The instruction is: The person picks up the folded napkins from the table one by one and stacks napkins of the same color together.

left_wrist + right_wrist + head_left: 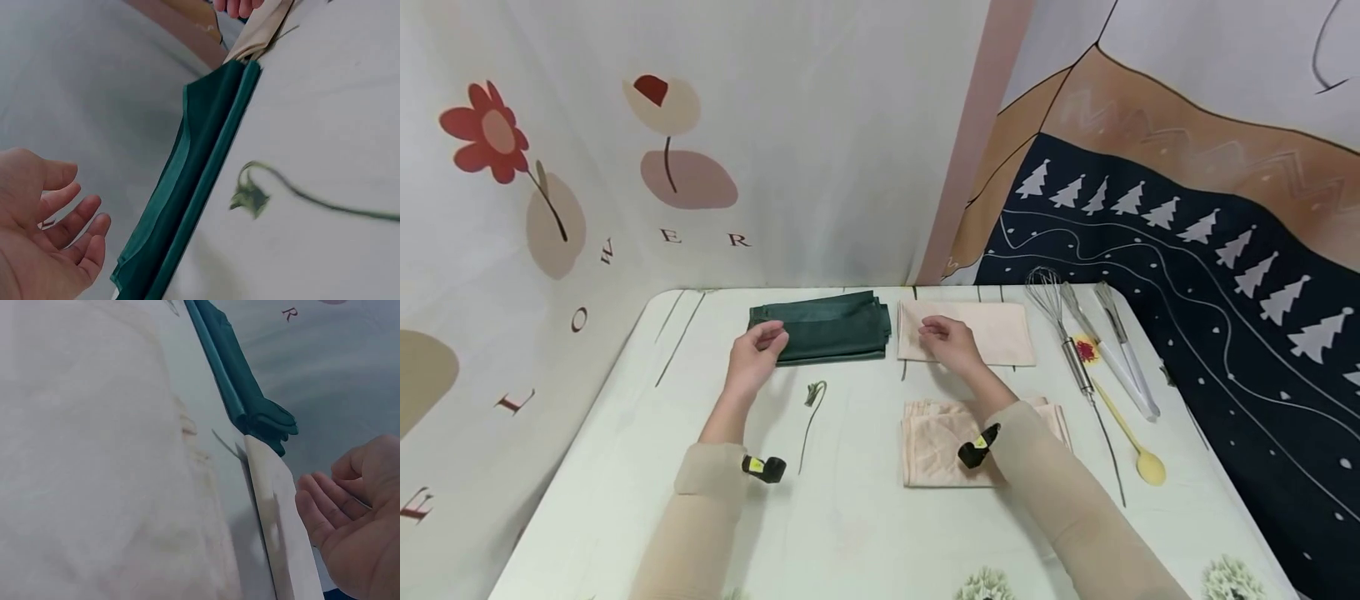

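Note:
A folded dark green cloth (835, 329) lies at the back of the table. My left hand (756, 357) hovers by its left end, fingers loosely bent, holding nothing. In the left wrist view that hand (53, 231) appears apart from the green cloth (187, 181). To the right is a neatly folded pale pink cloth (1000, 333), with my right hand (951, 342) over its left part. The right wrist view shows this hand (356, 519) empty, its fingers relaxed near the pink cloth's edge (275, 519). A second pink folded cloth (936, 458), more wrinkled, lies partly under my right forearm.
Along the right side lie a whisk (1078, 367), two pairs of metal-and-white tongs (1112, 367) (1131, 358) and a yellow spoon (1150, 467). Flowers are printed on the white tablecloth (842, 533). Printed curtains (835, 142) hang behind the table.

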{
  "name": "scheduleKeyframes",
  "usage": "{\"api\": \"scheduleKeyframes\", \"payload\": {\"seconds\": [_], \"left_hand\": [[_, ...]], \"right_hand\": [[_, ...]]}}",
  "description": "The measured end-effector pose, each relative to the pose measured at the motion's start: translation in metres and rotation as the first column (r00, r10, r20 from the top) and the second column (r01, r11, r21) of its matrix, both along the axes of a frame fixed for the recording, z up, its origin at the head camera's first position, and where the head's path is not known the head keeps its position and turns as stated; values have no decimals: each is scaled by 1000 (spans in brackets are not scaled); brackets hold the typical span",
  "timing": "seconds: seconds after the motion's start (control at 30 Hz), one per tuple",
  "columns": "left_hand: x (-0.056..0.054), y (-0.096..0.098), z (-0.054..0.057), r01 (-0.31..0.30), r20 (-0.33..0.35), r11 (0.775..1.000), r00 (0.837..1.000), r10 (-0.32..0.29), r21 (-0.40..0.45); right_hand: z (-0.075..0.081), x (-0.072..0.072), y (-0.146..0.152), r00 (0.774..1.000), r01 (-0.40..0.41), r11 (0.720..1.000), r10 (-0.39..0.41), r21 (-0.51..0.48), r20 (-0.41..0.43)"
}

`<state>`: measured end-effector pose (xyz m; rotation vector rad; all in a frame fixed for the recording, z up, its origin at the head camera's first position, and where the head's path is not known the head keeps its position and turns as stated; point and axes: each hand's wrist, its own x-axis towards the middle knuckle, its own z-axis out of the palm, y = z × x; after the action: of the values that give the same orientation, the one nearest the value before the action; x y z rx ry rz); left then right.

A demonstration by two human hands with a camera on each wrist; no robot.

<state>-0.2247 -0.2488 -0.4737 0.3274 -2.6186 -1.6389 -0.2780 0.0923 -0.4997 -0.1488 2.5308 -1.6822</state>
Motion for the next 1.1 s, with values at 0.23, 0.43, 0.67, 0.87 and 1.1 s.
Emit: {"api": "scheduleKeyframes", "payload": {"seconds": [0.23, 0.43, 0.67, 0.87, 1.1], "left_hand": [[20, 14, -5, 66, -33, 998, 997, -67, -24], [33, 24, -12, 179, -98, 974, 976, -193, -135], [46, 39, -16, 223, -87, 967, 968, -234, -123], [57, 50, -22, 222, -74, 967, 970, -232, -122], [68, 58, -28, 216, -69, 968, 972, -226, -126]], "right_hand": [[-5, 23, 21, 1000, -15, 999, 15, -31, 17], [-7, 40, 37, 1000, -23, 1000, 23, -9, -15], [-11, 58, 55, 999, -30, 999, 31, 38, -42], [-18, 74, 72, 999, -9, 999, 11, 44, -34], [-20, 91, 88, 995, 15, 993, -4, 116, -100]]}}
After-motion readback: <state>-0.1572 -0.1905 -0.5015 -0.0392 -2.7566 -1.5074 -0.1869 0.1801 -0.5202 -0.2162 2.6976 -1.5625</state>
